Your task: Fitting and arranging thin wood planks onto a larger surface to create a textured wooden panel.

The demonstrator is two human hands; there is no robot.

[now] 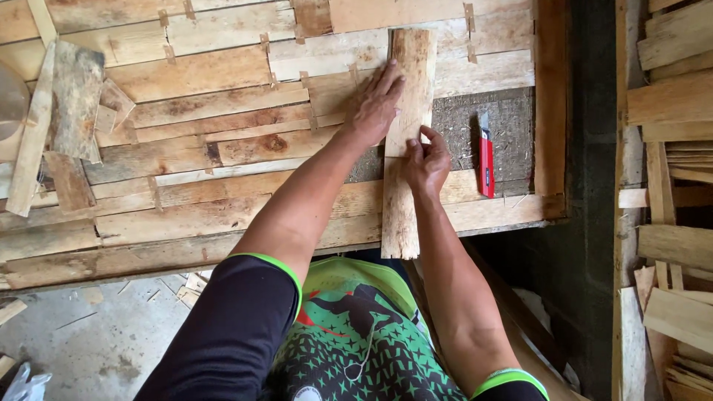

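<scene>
A long pale wooden plank (405, 208) lies upright across a board covered with glued wood strips (223, 126). My left hand (375, 104) rests flat on the plank's upper left edge, fingers spread and pointing away from me. My right hand (427, 160) pinches the plank's right edge near its middle, fingers curled over the wood. The plank covers part of a bare grey patch of the board (505, 122). Its lower end reaches past the board's near edge.
A red utility knife (486, 157) lies on the grey patch right of my right hand. Loose bark pieces and slats (70, 111) sit at the left. Stacked wood offcuts (672, 186) fill the right side. Concrete floor (89, 334) shows below left.
</scene>
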